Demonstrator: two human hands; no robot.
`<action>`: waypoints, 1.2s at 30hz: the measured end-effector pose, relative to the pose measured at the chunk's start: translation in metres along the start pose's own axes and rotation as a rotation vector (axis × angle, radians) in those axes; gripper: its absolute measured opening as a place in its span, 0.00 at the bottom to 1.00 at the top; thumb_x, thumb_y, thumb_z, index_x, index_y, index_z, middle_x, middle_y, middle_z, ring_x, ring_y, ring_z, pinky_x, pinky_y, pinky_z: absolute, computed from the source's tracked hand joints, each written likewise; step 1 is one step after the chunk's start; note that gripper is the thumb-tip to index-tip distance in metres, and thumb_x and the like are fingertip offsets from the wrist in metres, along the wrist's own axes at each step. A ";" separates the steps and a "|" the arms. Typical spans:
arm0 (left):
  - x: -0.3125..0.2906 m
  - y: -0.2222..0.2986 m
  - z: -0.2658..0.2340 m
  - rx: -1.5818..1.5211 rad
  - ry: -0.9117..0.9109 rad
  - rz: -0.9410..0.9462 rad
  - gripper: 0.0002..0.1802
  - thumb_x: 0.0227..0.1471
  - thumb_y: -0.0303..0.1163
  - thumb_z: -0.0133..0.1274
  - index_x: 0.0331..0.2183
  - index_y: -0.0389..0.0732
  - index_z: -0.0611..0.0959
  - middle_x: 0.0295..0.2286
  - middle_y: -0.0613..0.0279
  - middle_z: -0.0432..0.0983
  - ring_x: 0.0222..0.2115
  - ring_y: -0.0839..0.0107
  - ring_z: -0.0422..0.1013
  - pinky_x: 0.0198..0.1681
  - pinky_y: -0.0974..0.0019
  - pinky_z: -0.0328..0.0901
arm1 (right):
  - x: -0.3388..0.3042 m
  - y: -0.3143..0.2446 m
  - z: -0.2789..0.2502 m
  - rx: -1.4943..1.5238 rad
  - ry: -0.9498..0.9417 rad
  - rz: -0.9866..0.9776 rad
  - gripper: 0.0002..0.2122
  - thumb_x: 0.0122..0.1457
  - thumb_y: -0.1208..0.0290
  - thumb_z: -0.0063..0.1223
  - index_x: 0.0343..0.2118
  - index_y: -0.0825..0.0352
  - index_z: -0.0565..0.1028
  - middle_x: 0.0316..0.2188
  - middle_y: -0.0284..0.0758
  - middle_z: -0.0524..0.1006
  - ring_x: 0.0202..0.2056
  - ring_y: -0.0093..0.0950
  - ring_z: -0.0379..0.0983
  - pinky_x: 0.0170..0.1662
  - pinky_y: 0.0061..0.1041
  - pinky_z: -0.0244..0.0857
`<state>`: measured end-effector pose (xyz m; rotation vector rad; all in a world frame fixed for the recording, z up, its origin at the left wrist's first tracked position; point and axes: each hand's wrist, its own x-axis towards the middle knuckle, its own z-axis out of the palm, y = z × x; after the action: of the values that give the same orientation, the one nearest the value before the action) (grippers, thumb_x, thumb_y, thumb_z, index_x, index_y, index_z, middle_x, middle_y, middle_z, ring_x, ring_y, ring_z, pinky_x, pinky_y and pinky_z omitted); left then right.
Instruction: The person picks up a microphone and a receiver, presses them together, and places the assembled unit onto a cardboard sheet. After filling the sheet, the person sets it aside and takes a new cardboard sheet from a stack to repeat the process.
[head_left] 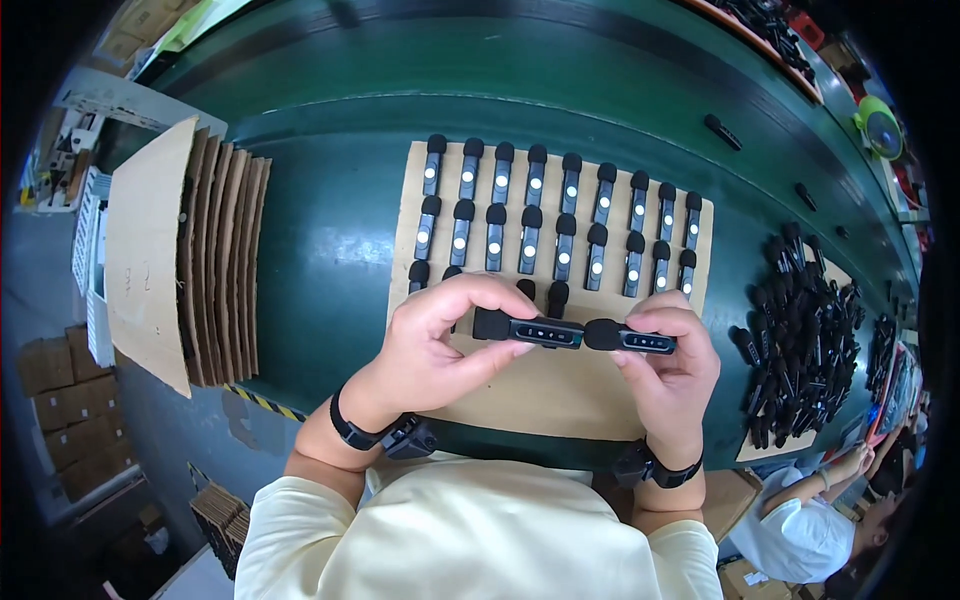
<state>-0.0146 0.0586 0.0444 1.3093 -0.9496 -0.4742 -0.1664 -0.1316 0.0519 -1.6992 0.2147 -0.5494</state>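
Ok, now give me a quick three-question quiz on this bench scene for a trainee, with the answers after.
1. True or false: the left hand is empty.
2. Where is the loose heap of black devices relative to the cardboard sheet under the neat rows?
a) to its left
b) to its right
c) beneath it
3. Fill in: each device in the farthest row bears a round dot coloured ____.

Key:
1. False; it grips a foam-tipped device.
2. b
3. white
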 end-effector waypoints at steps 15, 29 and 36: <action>-0.004 -0.006 -0.001 -0.029 -0.022 0.016 0.18 0.42 0.15 0.63 0.38 0.34 0.79 0.35 0.53 0.79 0.37 0.63 0.75 0.47 0.58 0.68 | 0.002 0.000 -0.001 -0.145 -0.086 -0.122 0.14 0.46 0.84 0.65 0.38 0.70 0.78 0.33 0.36 0.73 0.31 0.25 0.70 0.34 0.19 0.65; 0.000 0.000 0.002 0.187 0.019 0.071 0.17 0.42 0.19 0.64 0.39 0.35 0.80 0.32 0.54 0.80 0.37 0.61 0.75 0.53 0.50 0.64 | -0.001 0.002 -0.001 -0.094 -0.089 -0.145 0.14 0.47 0.85 0.64 0.38 0.71 0.77 0.35 0.39 0.73 0.35 0.28 0.71 0.38 0.21 0.66; 0.004 -0.006 -0.002 0.277 -0.078 0.107 0.16 0.43 0.19 0.59 0.39 0.35 0.81 0.36 0.52 0.80 0.40 0.58 0.75 0.54 0.50 0.64 | -0.003 0.004 0.003 0.079 0.063 -0.092 0.14 0.47 0.87 0.61 0.39 0.71 0.77 0.36 0.41 0.74 0.36 0.29 0.72 0.40 0.24 0.67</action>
<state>-0.0098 0.0555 0.0401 1.4867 -1.1760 -0.3203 -0.1670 -0.1280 0.0470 -1.6219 0.1586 -0.6722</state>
